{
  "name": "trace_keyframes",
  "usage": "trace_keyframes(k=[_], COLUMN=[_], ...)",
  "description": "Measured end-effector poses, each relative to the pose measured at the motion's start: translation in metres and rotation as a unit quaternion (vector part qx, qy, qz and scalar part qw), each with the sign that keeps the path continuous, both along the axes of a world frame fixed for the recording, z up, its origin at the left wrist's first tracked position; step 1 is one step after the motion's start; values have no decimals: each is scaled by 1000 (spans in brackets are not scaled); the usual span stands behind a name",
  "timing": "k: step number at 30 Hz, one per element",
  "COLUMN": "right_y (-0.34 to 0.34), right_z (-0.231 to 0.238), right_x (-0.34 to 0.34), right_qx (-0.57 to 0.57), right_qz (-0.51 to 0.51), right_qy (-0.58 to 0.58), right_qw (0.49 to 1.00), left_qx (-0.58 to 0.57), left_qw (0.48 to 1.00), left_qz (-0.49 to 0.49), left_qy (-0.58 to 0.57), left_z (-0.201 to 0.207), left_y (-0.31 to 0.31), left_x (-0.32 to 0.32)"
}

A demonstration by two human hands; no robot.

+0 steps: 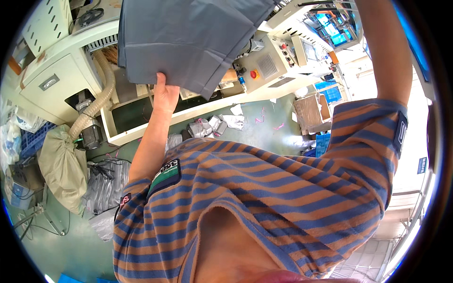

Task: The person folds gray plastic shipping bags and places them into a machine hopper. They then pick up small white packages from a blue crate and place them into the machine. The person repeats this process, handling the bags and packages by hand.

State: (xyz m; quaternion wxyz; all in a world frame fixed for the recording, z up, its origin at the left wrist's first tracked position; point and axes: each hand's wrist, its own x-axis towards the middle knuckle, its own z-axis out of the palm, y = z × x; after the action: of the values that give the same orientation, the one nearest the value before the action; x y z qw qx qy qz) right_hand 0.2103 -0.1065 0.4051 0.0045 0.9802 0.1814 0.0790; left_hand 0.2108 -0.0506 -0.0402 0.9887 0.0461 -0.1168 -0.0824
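A large dark grey sheet of thin plastic-like material [181,40], creased and folded in layers, spreads across the top middle over a cream machine. My left hand [166,96] grips its near edge, thumb on top and the other fingers hidden underneath. The sheet's lower right corner hangs in a point over the machine's front. My right arm reaches up past the top right edge, so the right hand is out of sight.
The cream machine [59,80] carries a red knob on a yellow plate [255,74]. A ribbed hose [104,87] runs down to a khaki bag [61,165] at left. Grey bundles [200,127] lie on the floor; a cardboard box [309,113] stands at right.
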Motion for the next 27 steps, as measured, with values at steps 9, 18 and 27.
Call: trace_keyframes(k=[9, 18, 27], right_y=[-15, -60, -124], right_z=[-3, -11, 32], right_x=[38, 23, -12], right_qx=[189, 181, 104], right_qz=[-101, -68, -166], right_qy=[178, 154, 29], right_qw=[960, 969, 980], left_qx=[9, 35, -91], left_qw=[996, 999, 986], left_qz=[-16, -23, -116], left_qy=[87, 17, -70], left_z=[2, 9, 38], left_y=[23, -4, -107], left_x=[-2, 5, 68])
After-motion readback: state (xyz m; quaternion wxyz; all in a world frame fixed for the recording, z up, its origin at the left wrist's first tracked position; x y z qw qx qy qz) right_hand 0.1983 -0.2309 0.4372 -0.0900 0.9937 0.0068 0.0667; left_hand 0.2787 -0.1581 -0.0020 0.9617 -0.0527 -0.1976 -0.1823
